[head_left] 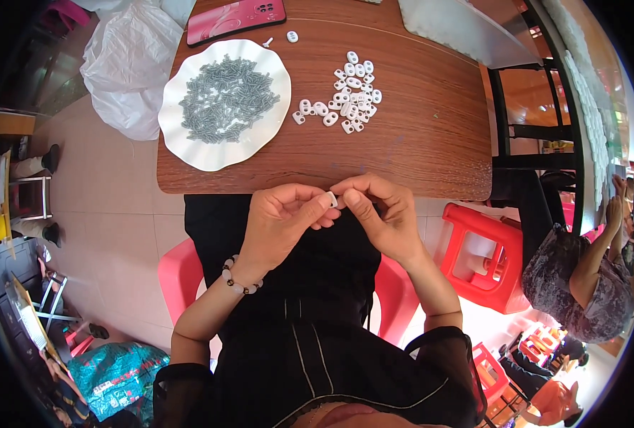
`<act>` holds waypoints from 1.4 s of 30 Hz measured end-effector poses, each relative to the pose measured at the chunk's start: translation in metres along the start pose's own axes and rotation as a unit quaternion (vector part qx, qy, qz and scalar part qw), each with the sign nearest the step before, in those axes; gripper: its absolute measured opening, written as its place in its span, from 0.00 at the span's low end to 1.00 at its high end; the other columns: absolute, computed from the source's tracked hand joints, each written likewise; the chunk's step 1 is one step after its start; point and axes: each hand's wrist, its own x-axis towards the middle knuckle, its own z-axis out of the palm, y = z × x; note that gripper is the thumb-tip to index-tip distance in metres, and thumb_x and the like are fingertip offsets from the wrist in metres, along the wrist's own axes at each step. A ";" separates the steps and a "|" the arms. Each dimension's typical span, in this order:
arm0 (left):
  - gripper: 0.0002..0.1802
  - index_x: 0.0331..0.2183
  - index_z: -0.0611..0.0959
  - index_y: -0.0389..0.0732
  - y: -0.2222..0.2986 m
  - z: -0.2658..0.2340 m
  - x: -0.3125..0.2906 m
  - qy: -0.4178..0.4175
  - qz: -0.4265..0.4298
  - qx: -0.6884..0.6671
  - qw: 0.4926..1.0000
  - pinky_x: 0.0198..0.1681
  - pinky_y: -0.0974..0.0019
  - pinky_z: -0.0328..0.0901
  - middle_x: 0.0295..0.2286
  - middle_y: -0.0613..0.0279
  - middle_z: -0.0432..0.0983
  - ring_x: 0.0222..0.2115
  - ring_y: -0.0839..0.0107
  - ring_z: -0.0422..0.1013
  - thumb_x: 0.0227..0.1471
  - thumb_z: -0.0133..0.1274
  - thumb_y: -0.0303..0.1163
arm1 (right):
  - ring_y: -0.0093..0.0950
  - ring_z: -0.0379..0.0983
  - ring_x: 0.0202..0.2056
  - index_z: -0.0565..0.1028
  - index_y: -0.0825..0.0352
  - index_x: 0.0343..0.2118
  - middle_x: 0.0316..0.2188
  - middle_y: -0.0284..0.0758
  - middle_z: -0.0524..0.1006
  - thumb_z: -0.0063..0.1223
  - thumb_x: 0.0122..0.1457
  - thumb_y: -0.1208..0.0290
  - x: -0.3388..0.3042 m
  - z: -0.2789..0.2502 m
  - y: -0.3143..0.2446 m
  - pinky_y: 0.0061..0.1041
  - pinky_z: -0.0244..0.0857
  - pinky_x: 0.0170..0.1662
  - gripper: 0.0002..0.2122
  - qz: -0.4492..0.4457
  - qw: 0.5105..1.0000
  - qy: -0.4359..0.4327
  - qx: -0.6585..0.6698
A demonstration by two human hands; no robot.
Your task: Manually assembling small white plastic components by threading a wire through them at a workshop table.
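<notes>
Just off the table's near edge, my left hand (277,222) pinches a small white plastic cord lock part (332,200) between thumb and fingers; a dark hole shows in it. My right hand (387,220) is closed beside it, thumb and index fingertips almost at the part. Whatever those right fingertips hold is too small or hidden to name. Beyond the hands, a white wavy-rimmed plate (178,153) bears a heap of small grey metal springs (227,100). To its right lies a loose pile of white cord lock pieces (352,93), many with two holes.
The brown wooden table (431,135) also bears a pink phone (236,19), a lone white piece (292,36) and a tiny white peg (267,43). A white plastic bag (128,71) hangs at the left. Right are a red stool (484,257) and another seated person (581,285).
</notes>
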 end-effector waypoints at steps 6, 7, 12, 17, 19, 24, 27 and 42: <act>0.10 0.35 0.80 0.30 -0.003 0.007 -0.002 0.023 0.037 0.037 0.998 0.31 0.75 0.69 0.26 0.57 0.80 0.26 0.76 0.75 0.58 0.51 0.29 | 0.16 0.71 0.31 0.77 0.69 0.35 0.27 0.28 0.77 0.56 0.58 0.73 -0.001 -0.001 0.004 0.16 0.63 0.35 0.06 -0.032 0.996 -0.015 -0.082; 0.10 0.35 0.80 0.30 -0.004 0.009 -0.002 0.026 0.038 0.039 0.998 0.31 0.75 0.69 0.26 0.57 0.80 0.26 0.76 0.75 0.58 0.51 0.29 | 0.16 0.71 0.31 0.77 0.69 0.35 0.27 0.28 0.77 0.56 0.58 0.73 -0.001 -0.001 0.005 0.16 0.63 0.35 0.06 -0.033 0.996 -0.018 -0.080; 0.10 0.34 0.80 0.29 -0.004 0.011 -0.002 0.041 0.055 0.099 0.993 0.32 0.76 0.70 0.25 0.57 0.80 0.27 0.77 0.76 0.57 0.50 0.27 | 0.15 0.70 0.29 0.77 0.69 0.30 0.25 0.28 0.76 0.60 0.55 0.73 -0.001 0.003 0.005 0.16 0.63 0.32 0.05 -0.037 0.993 0.031 -0.110; 0.11 0.35 0.79 0.30 -0.004 0.014 0.001 0.031 0.092 0.116 0.988 0.33 0.74 0.70 0.27 0.58 0.79 0.28 0.77 0.75 0.59 0.49 0.29 | 0.18 0.68 0.26 0.77 0.69 0.29 0.24 0.30 0.76 0.59 0.54 0.76 0.001 0.003 -0.007 0.17 0.62 0.30 0.03 -0.138 0.965 0.053 -0.218; 0.11 0.35 0.79 0.30 0.001 0.014 0.002 0.026 0.101 0.126 0.986 0.33 0.74 0.70 0.27 0.58 0.79 0.28 0.77 0.75 0.59 0.49 0.29 | 0.15 0.68 0.27 0.77 0.69 0.29 0.25 0.28 0.75 0.57 0.56 0.75 0.000 0.000 -0.008 0.16 0.62 0.33 0.03 -0.139 0.962 0.048 -0.230; 0.08 0.32 0.80 0.31 0.037 0.002 0.012 0.070 0.159 0.264 0.949 0.33 0.74 0.68 0.28 0.61 0.79 0.29 0.78 0.74 0.55 0.52 0.28 | 0.15 0.67 0.29 0.74 0.71 0.31 0.27 0.29 0.75 0.54 0.58 0.77 -0.004 -0.010 0.007 0.15 0.62 0.34 0.03 -0.084 0.988 0.084 -0.095; 0.05 0.29 0.81 0.37 0.066 -0.032 0.039 0.138 0.307 0.410 0.848 0.32 0.68 0.65 0.28 0.60 0.77 0.28 0.67 0.71 0.49 0.56 0.29 | 0.14 0.67 0.29 0.74 0.70 0.31 0.27 0.28 0.74 0.54 0.59 0.76 -0.005 -0.010 0.010 0.14 0.61 0.35 0.03 -0.062 0.993 0.078 -0.066; 0.05 0.27 0.80 0.37 0.083 -0.089 0.093 0.044 0.287 0.637 0.714 0.37 0.59 0.62 0.28 0.55 0.71 0.33 0.58 0.67 0.47 0.55 0.29 | 0.13 0.65 0.26 0.75 0.69 0.30 0.23 0.26 0.73 0.55 0.58 0.76 -0.002 -0.002 0.015 0.14 0.59 0.31 0.03 -0.087 0.991 0.037 -0.098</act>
